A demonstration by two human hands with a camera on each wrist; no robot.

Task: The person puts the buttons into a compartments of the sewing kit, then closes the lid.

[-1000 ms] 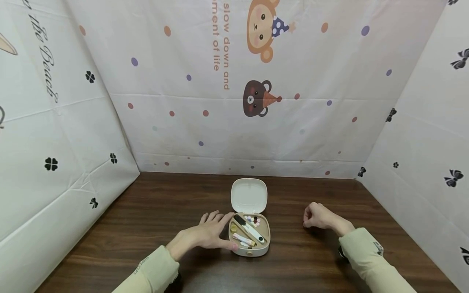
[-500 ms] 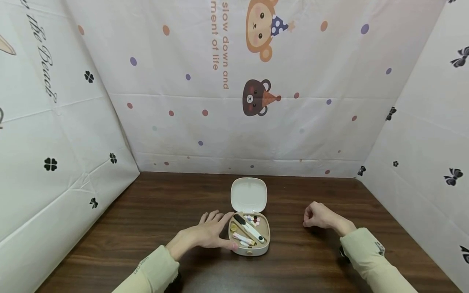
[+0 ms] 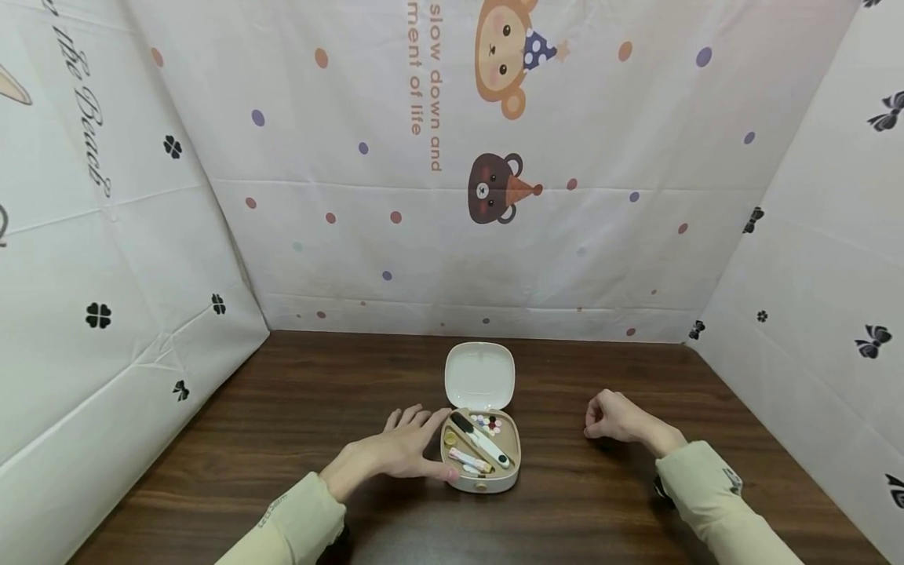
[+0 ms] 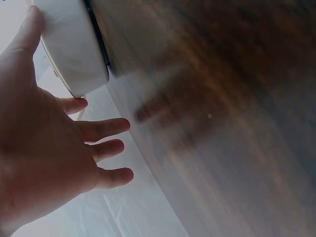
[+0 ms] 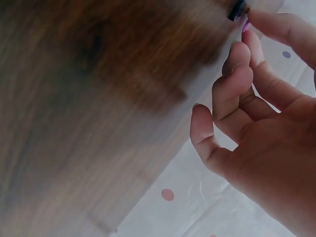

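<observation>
A small open case (image 3: 515, 459) with a white upright lid (image 3: 480, 377) stands on the table. Inside lie a white stick-like tool (image 3: 487, 446) with a black end, a pink-and-yellow rod (image 3: 469, 460), a round yellowish piece (image 3: 450, 441) and several small coloured beads or buttons (image 3: 487, 425). My left hand (image 3: 399, 451) spreads its fingers along the case's left side; thumb and index finger touch its front and back corners. Off to the right, my right hand (image 3: 617, 416) pinches a small dark (image 5: 238, 10) and pink piece between thumb and index finger near the tabletop; its kind is unclear.
The dark wooden table (image 3: 551, 518) runs back to a white cloth wall (image 3: 318, 259) printed with dots and bear heads. More white cloth hangs along the left and right sides. A small round clasp (image 3: 480, 487) sits on the case's front.
</observation>
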